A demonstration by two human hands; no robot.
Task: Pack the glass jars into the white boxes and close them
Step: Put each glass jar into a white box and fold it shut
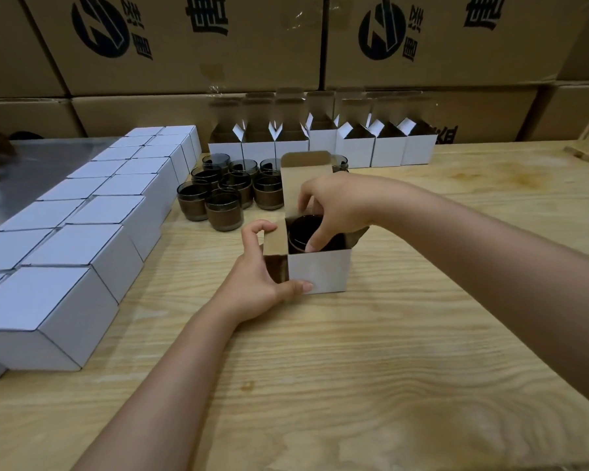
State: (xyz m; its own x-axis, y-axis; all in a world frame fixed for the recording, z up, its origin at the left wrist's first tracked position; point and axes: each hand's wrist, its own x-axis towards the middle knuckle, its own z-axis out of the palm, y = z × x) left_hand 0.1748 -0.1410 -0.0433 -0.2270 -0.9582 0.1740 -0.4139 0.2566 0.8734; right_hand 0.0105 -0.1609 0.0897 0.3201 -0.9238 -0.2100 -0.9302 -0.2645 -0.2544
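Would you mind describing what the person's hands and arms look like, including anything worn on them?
Both the left hand and the right hand are bare: no gloves, rings, watch or bracelets show. Both forearms are uncovered as far as the frame reaches, with no sleeve in view. The fingernails are short and unpainted.

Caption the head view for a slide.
Right hand lowers a glass jar into an open white box steadied by the left hand.

My right hand [334,212] covers the far side of the jar [301,232] in the open box [317,270]; only its dark rim shows. Behind that box's lid, one jar [340,163] mostly hidden. Left of the box, closed boxes [48,317] cut by the frame edge.
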